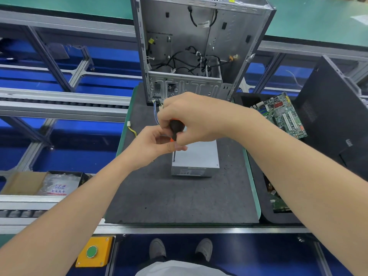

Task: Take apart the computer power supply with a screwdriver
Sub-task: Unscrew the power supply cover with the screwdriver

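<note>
Gripping the black-and-orange screwdriver point(175, 127) by its handle, the right hand point(199, 118) holds it upright, tip on the near-left top corner of the power supply point(199, 156). The left hand point(151, 146) pinches its neck. That grey box lies on the mat point(179, 196), near the open computer case point(179, 36).

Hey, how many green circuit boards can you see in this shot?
2. One motherboard lies tilted to the right of the grey mat, level with the hands. A second circuit board shows nearer the person, only partly in view. More may be hidden beside it.
</note>
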